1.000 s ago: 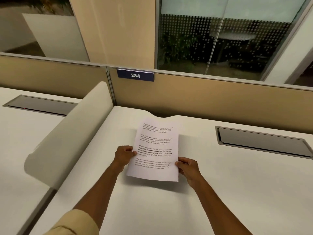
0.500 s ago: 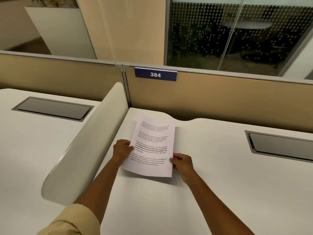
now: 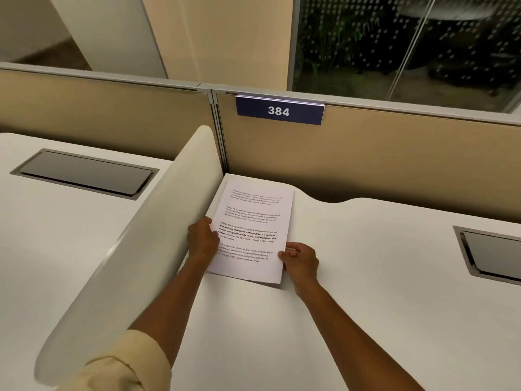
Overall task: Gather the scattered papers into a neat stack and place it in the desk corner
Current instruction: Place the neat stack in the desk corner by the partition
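A squared-up stack of white printed papers (image 3: 255, 218) lies in the far left corner of the white desk (image 3: 366, 292), its far edge close to the tan partition and its left edge beside the curved white divider. My left hand (image 3: 201, 241) grips the stack's left edge, thumb on the top sheet. On the lower right edge, my right hand (image 3: 300, 262) pinches the stack near its corner. The near edge casts a shadow, so it seems slightly raised off the desk.
A curved white divider (image 3: 135, 249) rises along the desk's left side. The tan partition (image 3: 394, 165) with a blue "384" plate (image 3: 279, 110) closes the back. A grey cable hatch (image 3: 493, 255) sits at the right, another (image 3: 84, 173) on the neighbouring desk.
Both hands have carried the stack forward and left, from over the middle of the desk into the far left corner, and lowered it toward the surface.
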`<state>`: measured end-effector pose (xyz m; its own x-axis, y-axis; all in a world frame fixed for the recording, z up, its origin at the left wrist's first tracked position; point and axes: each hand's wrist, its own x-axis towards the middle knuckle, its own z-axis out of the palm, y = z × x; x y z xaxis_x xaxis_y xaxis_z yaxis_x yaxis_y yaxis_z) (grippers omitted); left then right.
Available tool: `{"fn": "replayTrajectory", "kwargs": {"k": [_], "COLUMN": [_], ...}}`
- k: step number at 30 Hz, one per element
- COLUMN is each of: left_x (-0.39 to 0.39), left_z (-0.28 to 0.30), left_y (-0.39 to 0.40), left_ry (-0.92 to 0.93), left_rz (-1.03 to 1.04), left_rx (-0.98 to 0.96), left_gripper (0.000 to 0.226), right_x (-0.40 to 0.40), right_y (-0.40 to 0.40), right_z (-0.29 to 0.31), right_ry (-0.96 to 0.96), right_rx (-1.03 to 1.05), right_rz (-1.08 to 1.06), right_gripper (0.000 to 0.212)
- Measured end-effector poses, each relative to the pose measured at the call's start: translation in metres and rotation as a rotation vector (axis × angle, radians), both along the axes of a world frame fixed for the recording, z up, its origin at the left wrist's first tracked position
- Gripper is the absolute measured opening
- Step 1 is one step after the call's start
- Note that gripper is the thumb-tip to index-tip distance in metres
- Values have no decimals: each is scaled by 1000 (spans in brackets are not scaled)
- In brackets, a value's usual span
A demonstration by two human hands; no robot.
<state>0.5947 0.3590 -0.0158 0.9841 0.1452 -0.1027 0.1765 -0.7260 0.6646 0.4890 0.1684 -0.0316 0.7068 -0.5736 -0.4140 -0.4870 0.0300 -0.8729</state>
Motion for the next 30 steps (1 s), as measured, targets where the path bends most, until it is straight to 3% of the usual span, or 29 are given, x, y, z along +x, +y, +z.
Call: {"fn": "replayTrajectory", "kwargs": {"k": [4,8,17,22,30], "left_x": [9,17,25,22,20], "left_z": [-3,-6,-11,-12,-8], "left_y": [-5,-7,-6,-7,-9], "left_ry": [-65,-88,-67,-46,-18], "left_rz": [-44,-91,-148,-148,-136], "left_rx": [120,225,377,403,414], "left_gripper": [23,25,31,31,26], "right_x": [12,21,27,27,28], "right_y": [3,8,15,16,17], "right_z": [-2,-3,-8,-10,-15], "right_ry": [0,18,38,62,117], "right_rx": [-84,-181,-341,-384,-502], "right_rz": [32,102,282,297,384], "right_gripper": [22,4,21,9,44]}}
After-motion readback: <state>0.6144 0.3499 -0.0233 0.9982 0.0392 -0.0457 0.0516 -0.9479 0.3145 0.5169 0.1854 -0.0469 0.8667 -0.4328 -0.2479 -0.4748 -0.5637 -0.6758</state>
